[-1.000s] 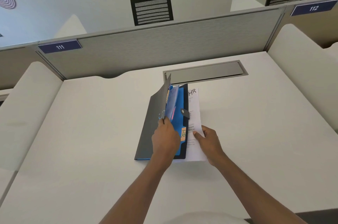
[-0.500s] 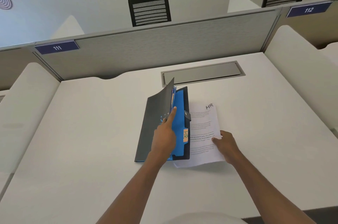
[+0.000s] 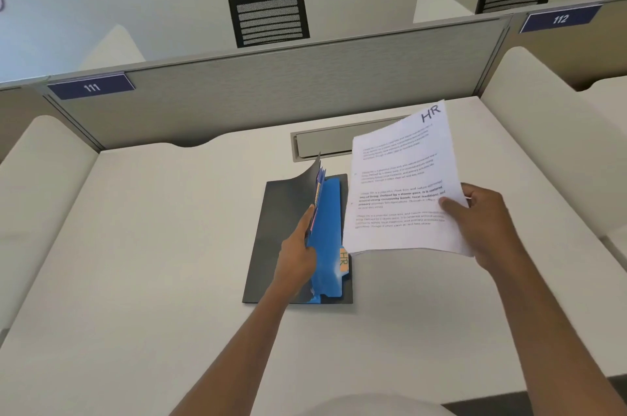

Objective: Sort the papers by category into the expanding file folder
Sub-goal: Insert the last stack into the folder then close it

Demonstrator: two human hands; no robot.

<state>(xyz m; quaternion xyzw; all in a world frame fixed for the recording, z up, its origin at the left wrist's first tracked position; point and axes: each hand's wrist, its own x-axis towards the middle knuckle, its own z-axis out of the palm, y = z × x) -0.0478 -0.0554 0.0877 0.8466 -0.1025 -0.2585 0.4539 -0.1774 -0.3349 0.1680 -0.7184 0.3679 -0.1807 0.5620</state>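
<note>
A dark grey expanding file folder [image 3: 268,232] lies open in the middle of the white desk. Its blue dividers [image 3: 327,239] show, and one has an orange tab marked HR [image 3: 343,260]. My left hand [image 3: 298,252] holds the front cover and several dividers lifted to the left, fingers tucked between them. My right hand [image 3: 481,212] grips the right edge of a white printed sheet headed HR [image 3: 400,185]. The sheet hangs in the air, to the right of the folder and above it.
A grey cable-port lid [image 3: 325,140] sits in the desk behind the folder, partly hidden by the sheet. A grey partition [image 3: 288,90] with labels 111 and 112 closes the back. White side panels [image 3: 543,130] flank the desk. Two black chairs stand beyond.
My right hand slid the HR sheet out to the right from beside the folder, then lifted it off the desk. My left hand kept the folder's cover and dividers held open.
</note>
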